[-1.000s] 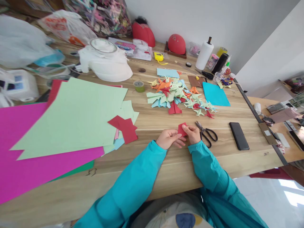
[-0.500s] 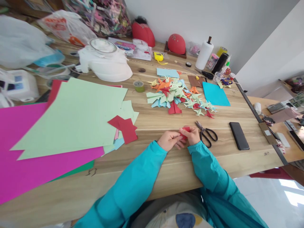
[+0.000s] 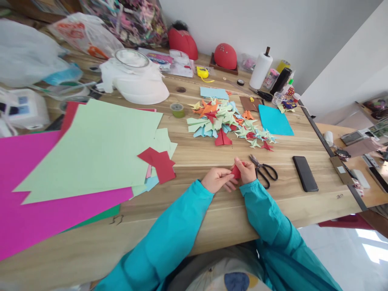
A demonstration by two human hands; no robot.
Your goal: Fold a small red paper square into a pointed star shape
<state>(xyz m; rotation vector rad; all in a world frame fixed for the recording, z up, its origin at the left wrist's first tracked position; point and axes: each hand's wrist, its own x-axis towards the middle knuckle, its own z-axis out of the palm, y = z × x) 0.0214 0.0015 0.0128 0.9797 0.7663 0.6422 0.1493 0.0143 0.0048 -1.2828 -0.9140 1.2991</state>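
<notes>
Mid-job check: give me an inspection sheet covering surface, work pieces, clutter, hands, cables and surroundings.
Surface: wooden table, dark marks near its front edge.
Work pieces: small red paper between both hands; folded paper shapes heaped beyond; scissors lying beside the right hand.
Clutter: pale green sheets left, black phone right, plastic bag far left.
Hands: left hand and right both on the red paper.
Cables: none clear enough to identify.
Surroundings: wall behind, floor at right.
</notes>
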